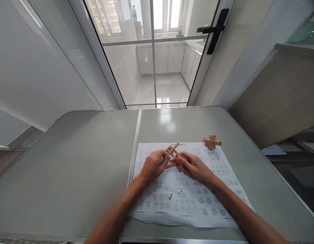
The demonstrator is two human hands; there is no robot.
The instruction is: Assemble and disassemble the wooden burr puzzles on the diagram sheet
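My left hand (153, 165) is closed on the left side of a partly joined wooden puzzle (173, 162) made of notched sticks. One stick (172, 150) slants up and to the right across its top. From the other side, my right hand (194, 165) pinches the puzzle's right end between thumb and fingers. Both hands are over a large white sheet (182, 210) printed with rows of small line diagrams. Fingers hide parts of the wooden pieces, so how they fit together is not fully visible.
A cross-shaped wooden puzzle (212, 142) stands at the sheet's upper right corner. The grey table (96, 169) has a pale seam (136, 135) running away from me. Beyond its far edge is a glass door (144, 61) with a black handle (218, 30).
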